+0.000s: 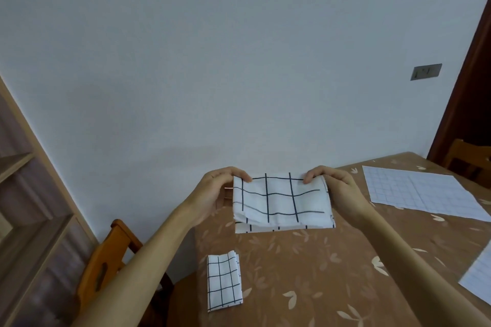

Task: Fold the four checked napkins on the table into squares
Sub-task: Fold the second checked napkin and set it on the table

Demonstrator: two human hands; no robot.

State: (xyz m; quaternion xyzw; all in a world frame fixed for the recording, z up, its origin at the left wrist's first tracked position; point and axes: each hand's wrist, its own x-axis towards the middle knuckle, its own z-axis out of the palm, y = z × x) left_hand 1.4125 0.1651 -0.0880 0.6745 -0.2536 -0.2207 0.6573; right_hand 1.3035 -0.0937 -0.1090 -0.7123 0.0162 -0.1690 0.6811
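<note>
Far left: a pale wooden shelf unit (pixel 29 194) stands against the plain grey-white wall (pixel 212 61).
Near left: an orange-brown wooden chair (pixel 106 263) sits tucked at the left edge of the table.
Table: a brown tablecloth printed with pale leaves (pixel 305 273) covers it; its left edge runs just beside the chair, its far edge meets the wall.
Folded piece: a small white napkin with dark checked lines, folded into a compact near-square (pixel 224 281), lies flat near the table's left edge, well apart from the hands.
Left hand: the bare left hand (pixel 215 191) pinches the upper left corner of the napkin in work, thumb and fingers pressed together on the cloth.
Napkin in work: a white cloth napkin with a dark grid, folded into a wide rectangle (pixel 281 203), is held up between both hands above the far middle of the table; its top edge is taut, its lower layers sit slightly uneven, and its grid lines ripple.
Right hand: the bare right hand (pixel 336 188) pinches the upper right corner the same way.
Open room: bare tablecloth lies between the held napkin and the near edge.
Far right: a flat white checked napkin, spread open (pixel 422 191), lies near the table's right side.
Near right: the corner of another spread white napkin (pixel 478 276) enters the frame.
Beyond: a second wooden chair (pixel 470 159), a dark brown door frame (pixel 462 82) and a grey wall switch plate (pixel 426 71).
</note>
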